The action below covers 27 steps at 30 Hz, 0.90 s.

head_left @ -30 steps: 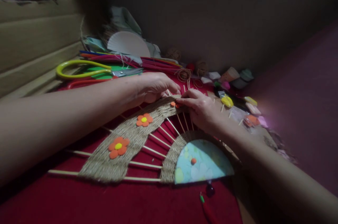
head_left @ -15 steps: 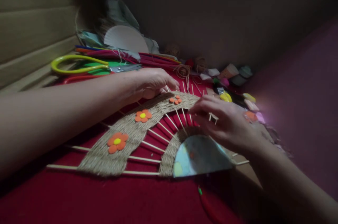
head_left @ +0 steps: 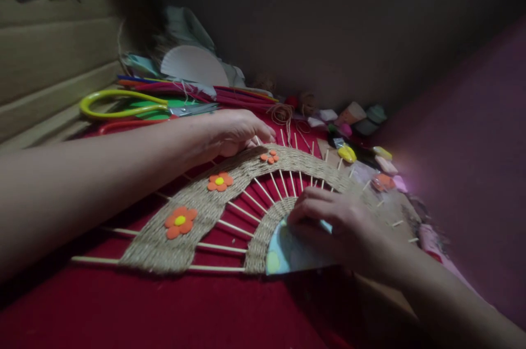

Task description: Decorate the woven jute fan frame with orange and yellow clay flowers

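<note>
A half-round woven fan of tan cord on thin wooden sticks lies on the red cloth. Two orange foam flowers with yellow centres sit on its outer band. Farther along is a cluster of orange petals with no yellow centre. My left hand holds the fan's far edge by the sticks, its fingers partly hidden. My right hand is closed, fingertips down at the light blue half-circle at the fan's base; anything in its fingers is hidden.
Yellow-handled scissors lie at the left, beside pink and coloured strips. Behind them stands a white folding fan. Twine and small craft pieces line the back and right. A cardboard wall rises on the left.
My right hand has moved from the outer woven band down toward me, onto the light blue half-circle. It now covers where a small orange piece lay. My left hand stays at the far edge.
</note>
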Motion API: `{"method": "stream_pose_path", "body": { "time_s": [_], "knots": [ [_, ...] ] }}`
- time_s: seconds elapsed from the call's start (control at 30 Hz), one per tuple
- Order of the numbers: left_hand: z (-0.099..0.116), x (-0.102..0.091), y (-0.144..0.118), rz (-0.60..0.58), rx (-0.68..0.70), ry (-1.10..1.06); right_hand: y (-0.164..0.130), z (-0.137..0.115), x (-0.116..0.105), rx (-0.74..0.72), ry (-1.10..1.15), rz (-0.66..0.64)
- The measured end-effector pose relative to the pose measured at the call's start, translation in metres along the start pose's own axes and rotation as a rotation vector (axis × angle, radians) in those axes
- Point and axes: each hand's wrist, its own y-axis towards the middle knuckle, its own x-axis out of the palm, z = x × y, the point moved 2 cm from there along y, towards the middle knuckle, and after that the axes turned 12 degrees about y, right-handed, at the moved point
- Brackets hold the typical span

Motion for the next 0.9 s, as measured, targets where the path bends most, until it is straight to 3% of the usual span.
{"method": "stream_pose_path", "body": {
  "time_s": [0.17,0.27,0.4,0.6,0.9],
  "knots": [
    [-0.004,-0.002,0.005,-0.044,0.032,-0.008,0.049,0.021,-0.026,0.1,0.28,0.3],
    [-0.004,-0.001,0.003,-0.072,0.053,-0.022,0.076,0.038,-0.029,0.112,0.288,0.415],
    [-0.002,0.001,0.0,-0.098,0.037,-0.019,0.093,0.047,-0.023,-0.034,0.176,0.416],
    [-0.002,0.003,0.001,-0.132,0.0,-0.02,0.094,0.047,-0.014,-0.151,-0.013,0.415],
    [-0.003,0.002,0.0,-0.138,-0.039,-0.024,0.084,0.037,-0.01,-0.201,-0.199,0.336]
  ]
}}
